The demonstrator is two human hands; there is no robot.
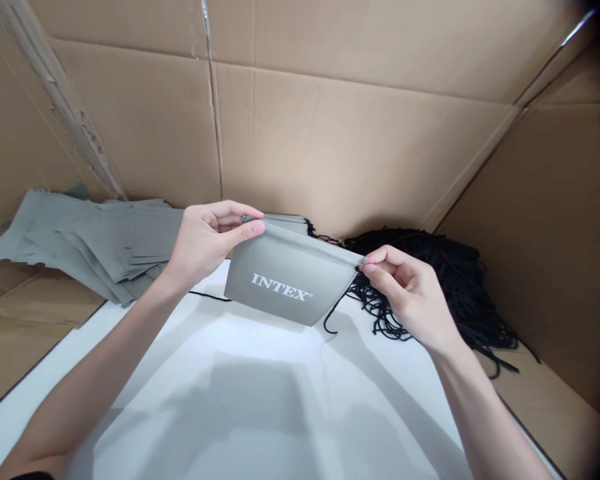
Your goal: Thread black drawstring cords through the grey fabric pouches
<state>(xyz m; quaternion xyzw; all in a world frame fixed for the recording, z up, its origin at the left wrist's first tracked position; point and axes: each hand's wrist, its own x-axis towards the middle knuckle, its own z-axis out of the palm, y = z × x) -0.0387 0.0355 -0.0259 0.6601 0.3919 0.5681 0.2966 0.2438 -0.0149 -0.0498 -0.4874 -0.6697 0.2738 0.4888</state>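
Note:
A grey pouch (275,267) printed with a white INTEX mark hangs between my two hands above the white table. My left hand (210,237) pinches its upper left corner between thumb and fingers. At the upper right corner, my right hand (403,283) pinches the hem, where a bit of black cord shows at the fingertips. A black cord end (333,320) dangles below that corner, and another stretch of black cord (210,295) shows at the pouch's left side. How the cord runs inside the hem is hidden.
Several flat grey pouches (100,233) lie piled at the back left. A heap of black cords (430,267) sits at the back right. Cardboard walls (355,133) enclose the white table (260,427) at the back and sides.

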